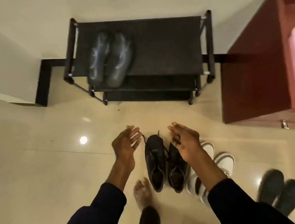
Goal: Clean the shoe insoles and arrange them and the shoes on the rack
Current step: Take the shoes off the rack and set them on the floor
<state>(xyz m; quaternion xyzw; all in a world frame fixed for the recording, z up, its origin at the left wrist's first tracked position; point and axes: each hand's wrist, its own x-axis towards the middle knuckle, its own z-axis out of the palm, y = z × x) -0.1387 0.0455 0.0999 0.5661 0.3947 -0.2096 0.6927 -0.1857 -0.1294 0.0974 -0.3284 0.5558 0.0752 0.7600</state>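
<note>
Roughly, black shoes (pixel 156 162), between relaxed fingers (pixel 136 137)

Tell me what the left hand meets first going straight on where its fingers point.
Probably the lower front edge of the shoe rack: only floor lies between it and the left hand. Depth is unclear; it might touch floor first.

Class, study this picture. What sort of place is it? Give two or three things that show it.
Probably a home entryway or hallway: a black shoe rack against the wall with two insoles on top, and black shoes and white shoes on the glossy tiled floor.
</note>
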